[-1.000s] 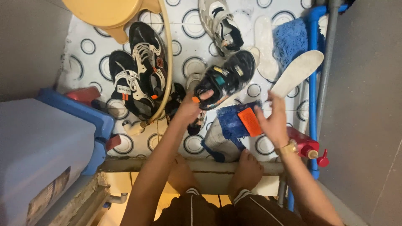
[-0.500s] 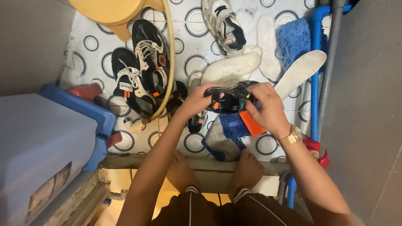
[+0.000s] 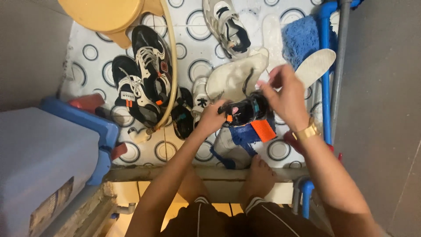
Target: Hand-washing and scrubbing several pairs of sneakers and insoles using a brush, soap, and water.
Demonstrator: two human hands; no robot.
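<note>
1. Head view: left hand [image 3: 209, 118] fingers grip the black sneaker [image 3: 244, 109] at its end.
2. Right hand [image 3: 287, 96] clasps its other end, fingers curled above.
3. Flat white insole [image 3: 237, 77] lies just beyond the fingers.

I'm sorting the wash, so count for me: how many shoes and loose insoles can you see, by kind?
Black-and-white sneakers: 2
Grey-white sneaker: 1
Dark shoe gripped by the left hand: 1
Loose white insoles: 2
Total: 6, leaving out the unclear pale and black pieces in the middle.
</note>
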